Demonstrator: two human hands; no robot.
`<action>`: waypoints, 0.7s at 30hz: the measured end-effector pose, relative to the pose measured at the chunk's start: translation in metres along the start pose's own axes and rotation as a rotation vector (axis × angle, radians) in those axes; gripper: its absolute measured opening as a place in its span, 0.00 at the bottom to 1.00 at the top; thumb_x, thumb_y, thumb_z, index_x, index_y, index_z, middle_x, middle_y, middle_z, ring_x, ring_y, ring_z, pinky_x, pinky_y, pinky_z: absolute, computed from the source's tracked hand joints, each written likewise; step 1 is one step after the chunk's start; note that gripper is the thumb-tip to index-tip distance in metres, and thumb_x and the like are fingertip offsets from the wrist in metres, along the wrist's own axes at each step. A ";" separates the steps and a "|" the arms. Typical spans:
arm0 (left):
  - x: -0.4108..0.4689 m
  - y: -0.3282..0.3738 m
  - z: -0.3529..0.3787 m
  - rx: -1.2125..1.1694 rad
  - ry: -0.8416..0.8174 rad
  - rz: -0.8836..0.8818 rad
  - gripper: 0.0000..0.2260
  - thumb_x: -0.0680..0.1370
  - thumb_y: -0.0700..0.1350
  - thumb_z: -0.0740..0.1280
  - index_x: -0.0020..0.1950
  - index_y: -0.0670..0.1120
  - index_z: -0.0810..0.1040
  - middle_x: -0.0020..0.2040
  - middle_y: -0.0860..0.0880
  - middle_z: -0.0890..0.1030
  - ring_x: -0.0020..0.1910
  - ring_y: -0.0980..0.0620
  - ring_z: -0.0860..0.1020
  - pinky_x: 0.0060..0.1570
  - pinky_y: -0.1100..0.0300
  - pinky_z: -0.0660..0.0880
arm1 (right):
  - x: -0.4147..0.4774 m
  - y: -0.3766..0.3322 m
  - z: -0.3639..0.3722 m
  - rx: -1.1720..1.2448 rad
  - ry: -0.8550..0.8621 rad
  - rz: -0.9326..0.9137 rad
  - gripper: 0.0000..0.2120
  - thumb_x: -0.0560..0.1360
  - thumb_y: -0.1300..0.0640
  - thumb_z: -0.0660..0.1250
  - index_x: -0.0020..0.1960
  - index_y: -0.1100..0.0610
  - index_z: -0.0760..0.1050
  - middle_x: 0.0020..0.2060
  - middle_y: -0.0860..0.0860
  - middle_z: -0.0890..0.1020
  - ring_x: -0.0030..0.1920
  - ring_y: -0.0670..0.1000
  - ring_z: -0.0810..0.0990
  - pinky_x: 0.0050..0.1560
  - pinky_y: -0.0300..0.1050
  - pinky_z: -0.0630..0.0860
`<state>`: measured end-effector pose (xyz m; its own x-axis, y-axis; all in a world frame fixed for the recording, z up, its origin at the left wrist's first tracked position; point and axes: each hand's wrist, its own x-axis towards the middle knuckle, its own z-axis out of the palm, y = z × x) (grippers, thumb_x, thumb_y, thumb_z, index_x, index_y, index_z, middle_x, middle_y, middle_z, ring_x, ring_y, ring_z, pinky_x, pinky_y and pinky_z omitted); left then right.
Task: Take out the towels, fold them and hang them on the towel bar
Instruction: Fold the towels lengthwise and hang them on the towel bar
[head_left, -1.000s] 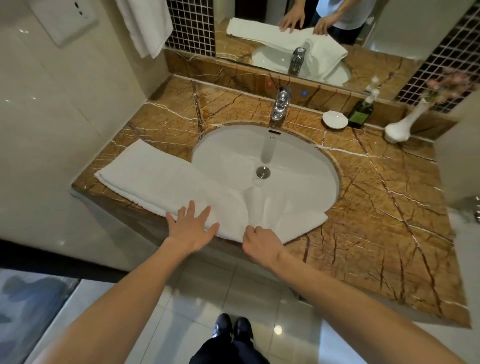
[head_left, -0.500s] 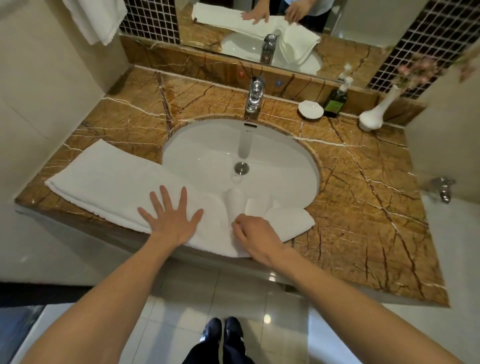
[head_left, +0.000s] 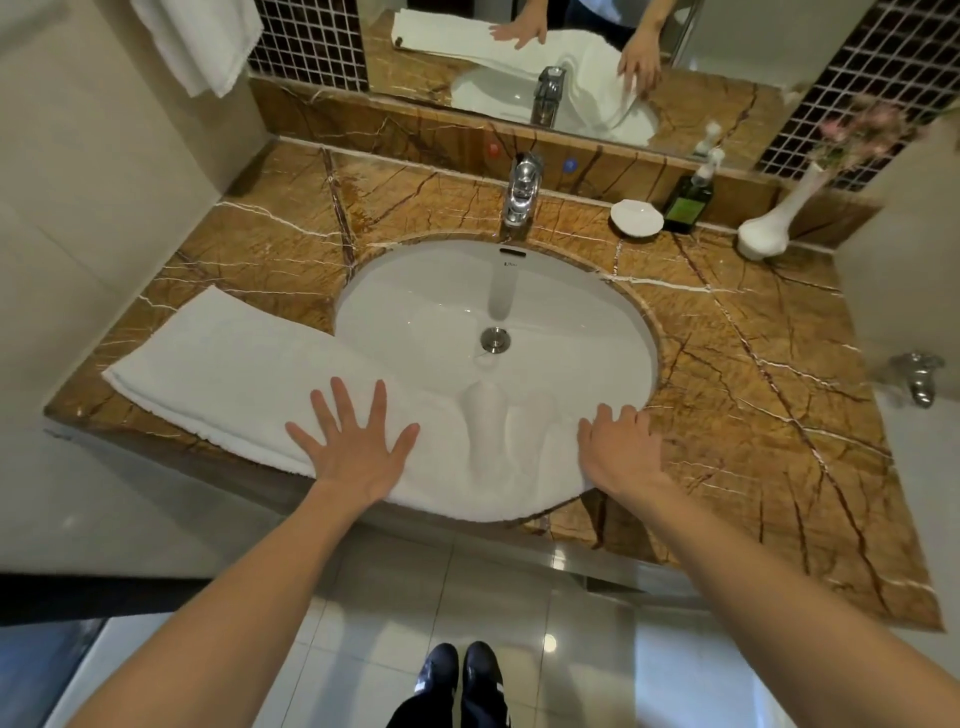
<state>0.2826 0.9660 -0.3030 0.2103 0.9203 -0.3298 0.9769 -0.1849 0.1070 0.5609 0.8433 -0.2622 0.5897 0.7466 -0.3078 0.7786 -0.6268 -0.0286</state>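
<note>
- Across the lower middle of the frame: white towel (head_left: 249, 364), folded into a long band, lies along the front edge of the brown marble table (head_left: 753, 395); its left end rests on the stone at centre left, its right part sags into the near side of the white sink (head_left: 545, 312), with wrinkles there.
- Left hand (head_left: 353, 447): flat on the towel, palm down, fingers spread wide; grip open, nothing clasped.
- Right hand (head_left: 618, 452): at the towel's right end on the sink's near-right rim, fingers curled down onto the cloth edge. Cannot tell whether the cloth is pinched or only pressed.
- Second white towel (head_left: 202, 41) hangs at the upper left of the frame, against the wall; its support is out of view.
- Upper centre: chrome faucet (head_left: 521, 192) behind the sink, mirror (head_left: 519, 52) above it reflecting both hands and the towel.
- Upper right, along the back ledge: white soap dish (head_left: 637, 219), just beside it a dark green pump bottle (head_left: 691, 197), then a white vase (head_left: 769, 228) with pink flowers.
- Bottom centre: dark shoes (head_left: 460, 675) on a glossy tiled floor.
</note>
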 end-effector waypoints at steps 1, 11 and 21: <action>0.000 0.000 0.000 -0.001 -0.001 0.001 0.38 0.65 0.75 0.27 0.71 0.60 0.27 0.74 0.44 0.27 0.72 0.38 0.29 0.63 0.32 0.29 | -0.002 -0.001 0.000 -0.005 0.034 -0.018 0.20 0.81 0.48 0.49 0.65 0.58 0.66 0.61 0.60 0.71 0.61 0.61 0.68 0.58 0.57 0.68; 0.000 0.000 -0.003 0.006 -0.024 -0.001 0.39 0.65 0.76 0.28 0.72 0.60 0.28 0.74 0.45 0.28 0.72 0.37 0.29 0.63 0.32 0.28 | -0.013 -0.002 -0.011 -0.010 0.039 -0.119 0.14 0.79 0.59 0.57 0.64 0.60 0.65 0.56 0.60 0.70 0.46 0.61 0.77 0.39 0.48 0.70; -0.003 0.006 -0.009 0.009 -0.053 -0.027 0.36 0.69 0.72 0.31 0.74 0.59 0.32 0.75 0.44 0.29 0.72 0.38 0.29 0.64 0.32 0.30 | -0.057 0.024 0.000 -0.164 0.176 -0.127 0.23 0.75 0.64 0.61 0.69 0.55 0.63 0.54 0.59 0.72 0.36 0.55 0.73 0.40 0.47 0.69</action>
<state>0.2872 0.9654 -0.2926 0.1850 0.9056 -0.3816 0.9826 -0.1635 0.0884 0.5459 0.7856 -0.2457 0.5022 0.8531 -0.1416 0.8646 -0.4921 0.1021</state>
